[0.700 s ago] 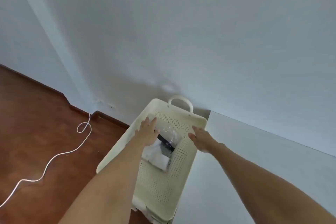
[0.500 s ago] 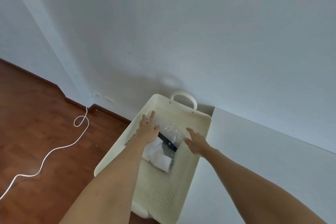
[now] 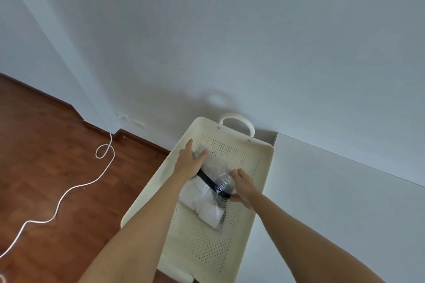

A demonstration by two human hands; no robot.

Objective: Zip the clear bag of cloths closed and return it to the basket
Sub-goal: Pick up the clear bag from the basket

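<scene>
A clear plastic bag (image 3: 208,193) with folded white cloths and a dark band across it lies inside a cream perforated basket (image 3: 257,161). My left hand (image 3: 187,162) grips the bag's far left corner, thumb on top of the plastic. My right hand (image 3: 241,185) holds the bag's right edge at the end of the dark band. Whether the bag's zip is closed is not visible.
The basket has a loop handle (image 3: 238,119) at its far end and stands against a white wall, beside a white surface (image 3: 333,202) on the right. A white cable (image 3: 76,186) snakes over the wooden floor (image 3: 46,156) on the left.
My right hand has moved left from the basket's rim onto the bag's right edge and closed on it. My left hand has kept its place at the bag's far corner.
</scene>
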